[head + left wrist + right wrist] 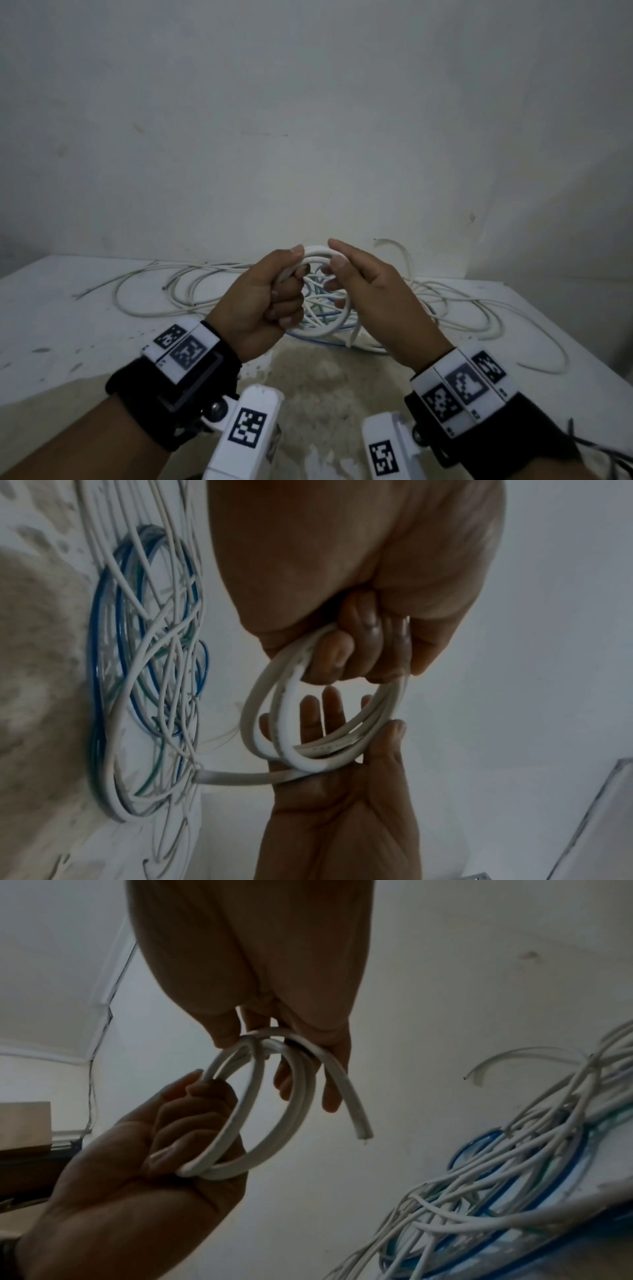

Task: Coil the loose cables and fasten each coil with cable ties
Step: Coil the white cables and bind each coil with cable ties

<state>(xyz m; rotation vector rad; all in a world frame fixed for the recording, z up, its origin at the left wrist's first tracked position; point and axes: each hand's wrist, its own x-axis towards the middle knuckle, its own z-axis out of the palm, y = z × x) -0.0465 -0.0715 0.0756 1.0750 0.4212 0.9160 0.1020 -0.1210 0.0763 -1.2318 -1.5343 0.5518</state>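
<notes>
Already the left hand grips the coil, right hand pinching its rim — untied, its free end may spring loose.

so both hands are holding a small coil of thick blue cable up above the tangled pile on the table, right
Not quite: the small coil of thick cable is white, not blue, as the head view shows. Blue appears only in thin cables within the tangled pile on the table. The left hand and right hand do both hold it above the pile.
</notes>
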